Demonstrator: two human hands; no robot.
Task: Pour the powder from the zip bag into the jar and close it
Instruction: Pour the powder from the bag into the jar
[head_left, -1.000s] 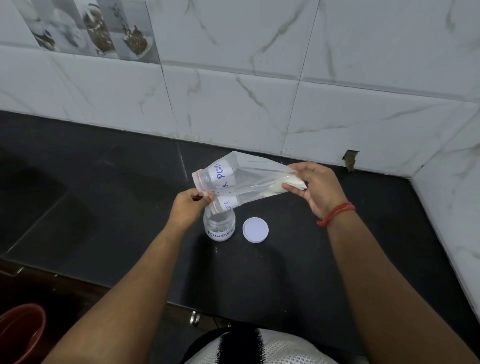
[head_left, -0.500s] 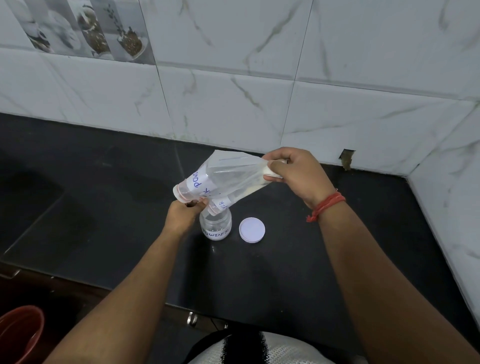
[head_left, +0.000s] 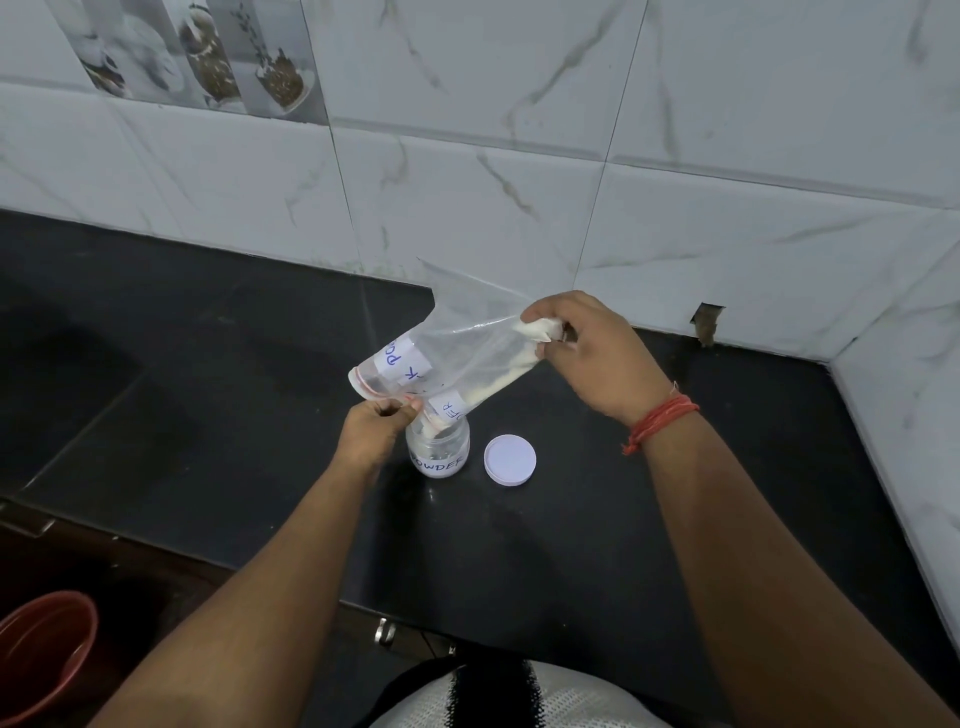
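A clear zip bag (head_left: 457, 343) with white labels and white powder inside is tilted, its open mouth down over the jar. My left hand (head_left: 376, 423) pinches the bag's mouth edge just left of the jar. My right hand (head_left: 587, 348) grips the raised bottom corner of the bag, where powder is bunched. The small clear jar (head_left: 439, 449), labelled POWDER, stands upright on the black counter with some white powder in it. Its white lid (head_left: 510, 460) lies flat on the counter just right of the jar.
The black counter (head_left: 208, 415) ends at a white marble-tile wall behind and at the right. A red bucket (head_left: 44, 654) sits below the counter's front edge at lower left.
My right hand has lifted the bag's bottom end higher and moved it left, so the bag tilts more steeply. The mouth has come down onto the jar.
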